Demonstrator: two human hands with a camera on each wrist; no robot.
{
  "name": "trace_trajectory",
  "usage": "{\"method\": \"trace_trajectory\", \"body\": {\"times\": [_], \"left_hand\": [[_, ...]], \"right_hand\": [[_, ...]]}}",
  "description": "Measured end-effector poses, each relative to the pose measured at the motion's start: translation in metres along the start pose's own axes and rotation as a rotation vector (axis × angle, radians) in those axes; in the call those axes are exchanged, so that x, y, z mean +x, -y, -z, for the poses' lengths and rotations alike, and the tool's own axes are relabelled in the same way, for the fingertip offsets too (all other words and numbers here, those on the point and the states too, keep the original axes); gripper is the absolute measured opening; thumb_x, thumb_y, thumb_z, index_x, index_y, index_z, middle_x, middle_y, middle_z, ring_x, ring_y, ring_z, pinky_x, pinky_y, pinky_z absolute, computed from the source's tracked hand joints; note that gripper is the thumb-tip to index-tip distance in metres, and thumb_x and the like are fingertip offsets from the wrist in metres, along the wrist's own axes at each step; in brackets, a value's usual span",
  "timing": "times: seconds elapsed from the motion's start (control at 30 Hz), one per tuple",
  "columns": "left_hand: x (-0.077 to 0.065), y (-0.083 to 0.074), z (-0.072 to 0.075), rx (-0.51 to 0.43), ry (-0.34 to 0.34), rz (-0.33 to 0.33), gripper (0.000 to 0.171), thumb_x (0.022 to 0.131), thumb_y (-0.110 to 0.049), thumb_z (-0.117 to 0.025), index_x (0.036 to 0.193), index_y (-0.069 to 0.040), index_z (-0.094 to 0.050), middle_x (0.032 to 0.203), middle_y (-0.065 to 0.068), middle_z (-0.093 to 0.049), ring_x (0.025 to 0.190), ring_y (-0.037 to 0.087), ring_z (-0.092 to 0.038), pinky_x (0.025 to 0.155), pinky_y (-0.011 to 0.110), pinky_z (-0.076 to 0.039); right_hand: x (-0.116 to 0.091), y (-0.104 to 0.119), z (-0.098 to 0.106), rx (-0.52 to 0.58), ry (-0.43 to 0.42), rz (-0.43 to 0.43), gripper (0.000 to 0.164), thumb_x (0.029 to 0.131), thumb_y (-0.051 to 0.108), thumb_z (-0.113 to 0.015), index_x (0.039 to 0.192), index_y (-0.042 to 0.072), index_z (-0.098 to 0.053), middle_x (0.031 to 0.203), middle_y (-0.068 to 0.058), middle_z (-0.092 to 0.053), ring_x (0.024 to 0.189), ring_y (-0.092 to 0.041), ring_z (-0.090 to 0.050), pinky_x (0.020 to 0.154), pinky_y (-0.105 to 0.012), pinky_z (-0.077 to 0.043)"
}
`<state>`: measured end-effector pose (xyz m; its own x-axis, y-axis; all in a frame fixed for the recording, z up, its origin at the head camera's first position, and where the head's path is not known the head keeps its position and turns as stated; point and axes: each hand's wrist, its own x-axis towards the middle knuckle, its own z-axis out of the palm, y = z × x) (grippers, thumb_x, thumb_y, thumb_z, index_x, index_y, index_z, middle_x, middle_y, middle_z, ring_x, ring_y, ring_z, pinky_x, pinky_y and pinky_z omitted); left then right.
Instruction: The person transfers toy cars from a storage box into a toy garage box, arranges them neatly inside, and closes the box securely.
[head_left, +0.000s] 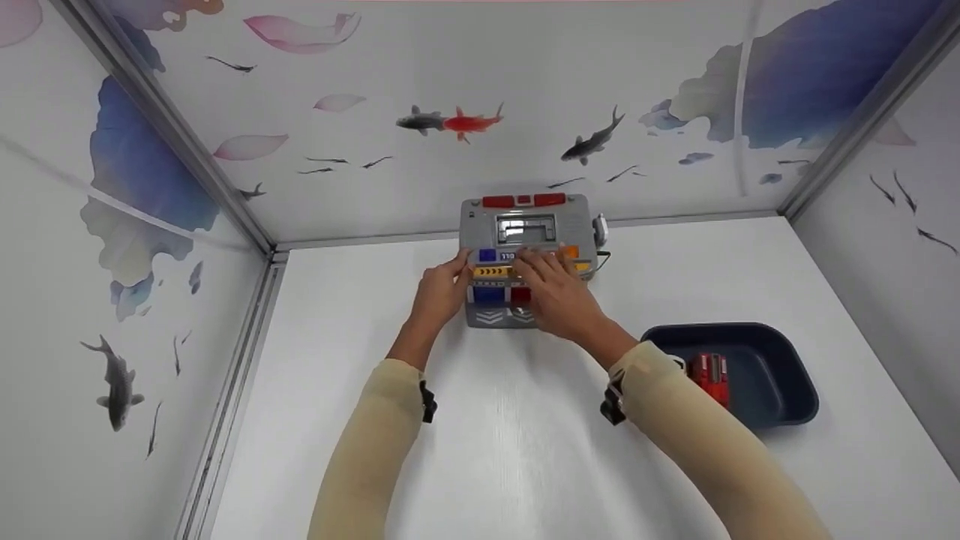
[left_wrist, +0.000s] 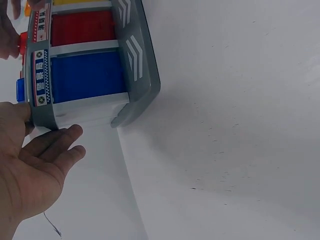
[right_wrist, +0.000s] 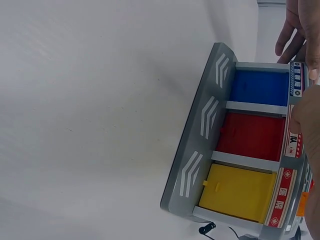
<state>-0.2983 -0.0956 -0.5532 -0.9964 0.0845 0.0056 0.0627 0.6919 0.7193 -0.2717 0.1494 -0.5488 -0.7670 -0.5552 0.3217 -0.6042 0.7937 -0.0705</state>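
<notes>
A grey toy garage [head_left: 474, 225] stands against the back wall. Its front has a blue door [right_wrist: 260, 87], a red door [right_wrist: 252, 136] and a yellow door [right_wrist: 237, 192], all closed, with signs above them. My left hand [head_left: 439, 294] grips the garage's left end, thumb on the roof edge and fingers by the side wall. My right hand [head_left: 566, 301] lies over the front roof edge, its fingers extended onto the top. In the right wrist view a finger touches the sign above the red door. The right hand hides part of the front in the head view.
A dark blue basin [head_left: 804, 390] sits at the right with a red toy vehicle [head_left: 711, 375] in it, partly behind my right sleeve. A white piece [head_left: 600, 230] and a black cord are at the garage's right side. Fish-patterned walls enclose the white table [head_left: 495, 450].
</notes>
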Motion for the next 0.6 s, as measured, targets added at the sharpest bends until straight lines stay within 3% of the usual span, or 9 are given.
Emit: {"method": "trace_trajectory", "body": {"times": [0.6], "left_hand": [[-0.0010, 0.0001, 0.0008, 0.011, 0.008, 0.003, 0.052, 0.119, -0.039, -0.051, 0.166, -0.017, -0.052, 0.156, 0.009, -0.067, 0.151, 0.029, -0.060, 0.124, 0.048, -0.052]], "right_hand": [[-0.0012, -0.0010, 0.0033, 0.036, 0.039, -0.013, 0.073, 0.094, 0.002, -0.080, 0.159, 0.006, -0.048, 0.169, -0.014, -0.050, 0.158, -0.037, -0.047, 0.138, -0.061, -0.027]]}}
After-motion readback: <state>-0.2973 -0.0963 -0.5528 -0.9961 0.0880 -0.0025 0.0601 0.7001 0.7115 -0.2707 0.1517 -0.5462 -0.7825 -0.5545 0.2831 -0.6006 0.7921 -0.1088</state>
